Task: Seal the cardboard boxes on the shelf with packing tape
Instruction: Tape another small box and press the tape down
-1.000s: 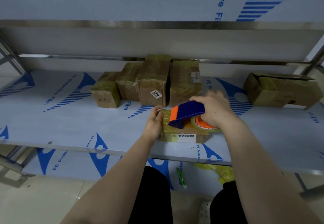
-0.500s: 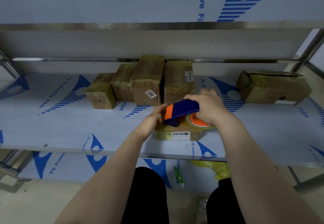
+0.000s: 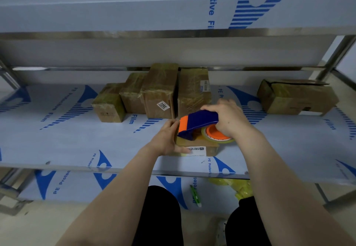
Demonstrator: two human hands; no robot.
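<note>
Near the front edge of the film-covered shelf (image 3: 57,130), the small brown cardboard box (image 3: 212,149) could skid crooked under the blue-and-orange tape dispenser (image 3: 198,119) clenched in the right hand (image 3: 229,118) if the left hand (image 3: 165,139), fingers (image 3: 171,125) wrapped round its left end, slackens.

I read "7202" on a white sticker (image 3: 163,105) on the tall box (image 3: 160,87). Film on the middle shelf (image 3: 57,139) says "Film" and a cut-off "PE Protec". The lower shelf (image 3: 77,186) repeats "PE Protec", and the upper shelf (image 3: 134,8) shows "tive Fil". I can't read the label (image 3: 197,150) on the small front box (image 3: 212,149).
</note>
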